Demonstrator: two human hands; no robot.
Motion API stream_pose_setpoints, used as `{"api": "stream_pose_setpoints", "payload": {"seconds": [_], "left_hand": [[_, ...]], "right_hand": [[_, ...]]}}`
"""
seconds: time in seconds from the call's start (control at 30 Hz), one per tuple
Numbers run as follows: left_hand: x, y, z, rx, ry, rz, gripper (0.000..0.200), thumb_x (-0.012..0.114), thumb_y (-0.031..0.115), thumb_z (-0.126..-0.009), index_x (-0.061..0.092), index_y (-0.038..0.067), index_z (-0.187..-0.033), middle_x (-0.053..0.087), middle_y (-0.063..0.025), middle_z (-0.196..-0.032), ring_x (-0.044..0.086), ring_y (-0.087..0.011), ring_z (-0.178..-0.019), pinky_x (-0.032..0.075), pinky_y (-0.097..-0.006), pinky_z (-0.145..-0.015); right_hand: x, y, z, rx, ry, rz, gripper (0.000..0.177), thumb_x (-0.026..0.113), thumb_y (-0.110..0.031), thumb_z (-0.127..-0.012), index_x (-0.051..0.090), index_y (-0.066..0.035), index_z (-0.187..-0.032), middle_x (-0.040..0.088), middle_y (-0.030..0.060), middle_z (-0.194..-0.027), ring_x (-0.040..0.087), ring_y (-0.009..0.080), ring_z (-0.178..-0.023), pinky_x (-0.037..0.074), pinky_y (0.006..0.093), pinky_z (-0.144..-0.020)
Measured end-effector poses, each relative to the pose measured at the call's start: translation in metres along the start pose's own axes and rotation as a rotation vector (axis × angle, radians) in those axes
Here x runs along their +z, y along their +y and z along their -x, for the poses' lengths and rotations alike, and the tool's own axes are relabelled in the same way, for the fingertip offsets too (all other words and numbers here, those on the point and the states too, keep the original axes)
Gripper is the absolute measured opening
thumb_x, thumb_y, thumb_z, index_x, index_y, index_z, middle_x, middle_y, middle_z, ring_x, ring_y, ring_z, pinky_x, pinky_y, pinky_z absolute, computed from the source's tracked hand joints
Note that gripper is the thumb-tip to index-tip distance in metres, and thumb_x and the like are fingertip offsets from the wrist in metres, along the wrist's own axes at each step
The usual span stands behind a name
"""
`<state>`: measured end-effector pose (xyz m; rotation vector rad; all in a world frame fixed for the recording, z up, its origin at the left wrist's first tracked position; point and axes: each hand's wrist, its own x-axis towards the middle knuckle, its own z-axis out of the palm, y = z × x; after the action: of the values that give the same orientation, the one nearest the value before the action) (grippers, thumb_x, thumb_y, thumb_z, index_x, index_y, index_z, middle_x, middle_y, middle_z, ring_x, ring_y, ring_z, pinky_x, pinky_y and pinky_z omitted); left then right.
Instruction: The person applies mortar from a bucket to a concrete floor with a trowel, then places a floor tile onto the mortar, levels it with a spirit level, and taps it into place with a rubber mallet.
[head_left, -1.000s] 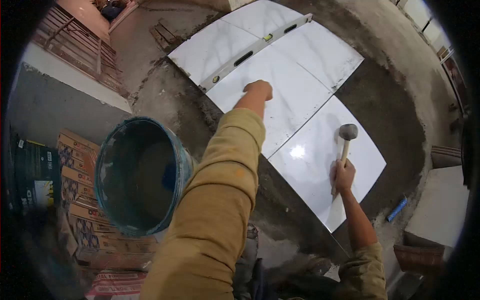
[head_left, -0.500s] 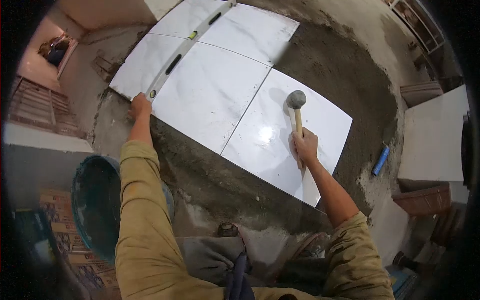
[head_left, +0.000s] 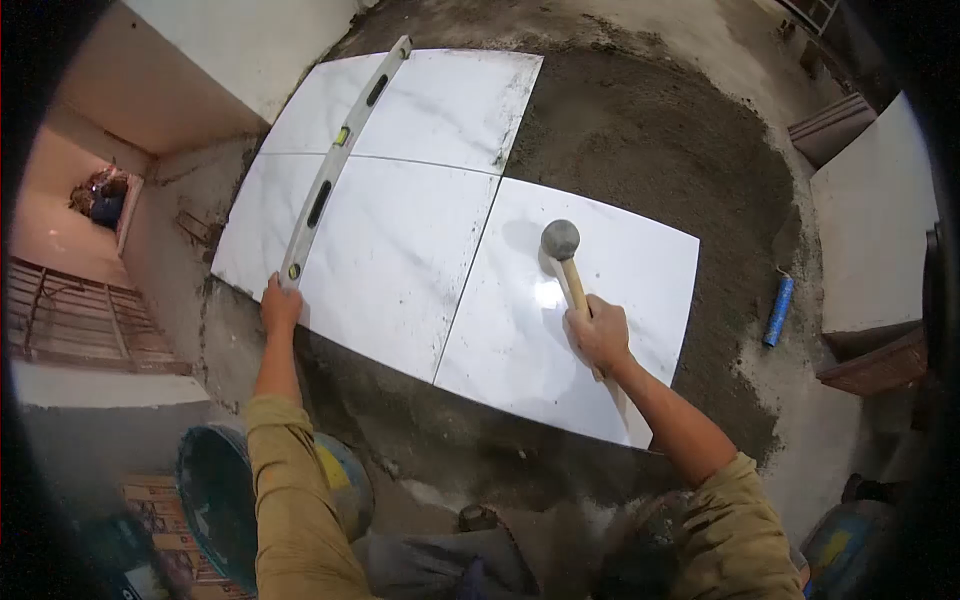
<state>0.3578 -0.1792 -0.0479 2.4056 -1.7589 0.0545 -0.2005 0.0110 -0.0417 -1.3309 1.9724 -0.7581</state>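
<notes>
- Bucket stands at the lower left, off the tiles, beside the left sleeve.
- Left hand lies at the near edge of the left tile, fingers together at the near end of the level; whether they grip it cannot be told.
- Right hand has its fingers clamped on the mallet, whose head is over the right tile near its left edge.
- Bare mortar lies open beyond and right of that tile; a blue tube lies well apart.

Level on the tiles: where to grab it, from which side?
I'd grip the level mid-length from above, fingers across its narrow width: it lies flat on the tiles, long and slim. The left hand is at its near end.
</notes>
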Motion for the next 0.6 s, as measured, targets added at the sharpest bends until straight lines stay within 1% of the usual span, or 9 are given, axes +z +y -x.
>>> {"api": "stream_pose_setpoints", "payload": {"seconds": [0.03,0.07,0.1,0.13,0.2,0.3,0.4,0.47,0.6], "left_hand": [[-0.002,0.001,0.002,0.01,-0.014,0.087,0.062,0.065,0.021,-0.079,0.049,0.007,-0.138,0.062,-0.0234,-0.121,0.061,-0.0409,-0.112,0.049,-0.0476,-0.095],[-0.003,0.003,0.003,0.018,-0.033,0.175,0.061,0.065,0.02,-0.078,0.05,0.006,-0.136,0.064,-0.0241,-0.119,0.063,-0.0414,-0.109,0.05,-0.0471,-0.094],[-0.001,0.002,0.003,0.016,-0.033,0.167,0.061,0.065,0.02,-0.078,0.05,0.006,-0.136,0.064,-0.0241,-0.119,0.063,-0.0414,-0.109,0.05,-0.0471,-0.094],[0.002,0.001,0.003,0.026,-0.005,0.152,0.059,0.065,0.018,-0.078,0.051,0.005,-0.134,0.065,-0.0244,-0.117,0.063,-0.0415,-0.107,0.05,-0.0467,-0.093],[0.005,0.001,0.003,0.031,0.021,0.128,0.057,0.066,0.017,-0.078,0.052,0.005,-0.132,0.066,-0.0247,-0.116,0.064,-0.0417,-0.106,0.051,-0.0463,-0.092],[0.007,0.003,0.007,0.043,0.054,0.128,0.055,0.067,0.016,-0.078,0.054,0.004,-0.13,0.065,-0.024,-0.117,0.064,-0.0409,-0.107,0.05,-0.0459,-0.093],[0.01,0.002,0.006,0.027,0.064,0.125,0.058,0.068,0.016,-0.078,0.053,0.004,-0.132,0.064,-0.0229,-0.119,0.062,-0.0392,-0.11,0.049,-0.0455,-0.094],[0.013,-0.001,0.005,0.076,0.114,0.026,0.059,0.068,0.016,-0.08,0.051,0.006,-0.136,0.062,-0.0207,-0.122,0.059,-0.0379,-0.113,0.048,-0.0456,-0.095],[0.003,0.024,0.008,0.051,0.092,0.038,0.056,0.065,0.016,-0.086,0.05,0.007,-0.139,0.061,-0.0195,-0.123,0.058,-0.0368,-0.114,0.047,-0.0458,-0.095]], "right_hand": [[0.003,0.007,-0.001,0.001,0.003,-0.012,0.032,0.06,-0.028,-0.081,0.061,0.003,-0.079,0.061,0.0239,-0.065,0.062,0.0401,-0.058,0.05,0.0473,-0.06],[0.006,0.014,-0.001,-0.094,0.015,0.037,0.031,0.06,-0.028,-0.081,0.061,0.003,-0.078,0.061,0.0242,-0.065,0.062,0.0404,-0.058,0.049,0.0476,-0.06],[0.01,0.02,-0.004,-0.192,0.024,0.089,0.03,0.06,-0.027,-0.081,0.061,0.002,-0.077,0.06,0.0245,-0.064,0.062,0.0407,-0.058,0.049,0.0479,-0.059],[0.006,0.013,-0.004,-0.191,0.018,0.083,0.03,0.06,-0.027,-0.081,0.061,0.002,-0.077,0.06,0.0245,-0.064,0.062,0.0407,-0.058,0.049,0.0479,-0.059],[-0.003,-0.001,-0.003,0.001,-0.039,0.01,0.029,0.06,-0.026,-0.081,0.06,0.002,-0.077,0.06,0.0238,-0.063,0.061,0.0406,-0.056,0.049,0.0484,-0.057],[0.001,0.007,-0.005,-0.042,-0.033,-0.023,0.027,0.06,-0.025,-0.081,0.059,0.001,-0.074,0.059,0.0229,-0.061,0.059,0.0412,-0.054,0.048,0.0488,-0.055],[-0.003,0.002,-0.004,-0.012,-0.034,-0.112,0.027,0.061,-0.024,-0.081,0.056,0.001,-0.072,0.058,0.0213,-0.059,0.058,0.041,-0.052,0.047,0.0492,-0.054],[0.0,0.008,-0.006,-0.036,-0.039,-0.086,0.028,0.062,-0.025,-0.081,0.056,0.0,-0.072,0.058,0.0208,-0.059,0.059,0.0404,-0.052,0.047,0.049,-0.054],[-0.006,0.003,-0.003,-0.027,-0.057,-0.107,0.03,0.063,-0.027,-0.082,0.057,0.001,-0.074,0.059,0.0203,-0.059,0.06,0.0394,-0.054,0.048,0.0484,-0.056]]}}
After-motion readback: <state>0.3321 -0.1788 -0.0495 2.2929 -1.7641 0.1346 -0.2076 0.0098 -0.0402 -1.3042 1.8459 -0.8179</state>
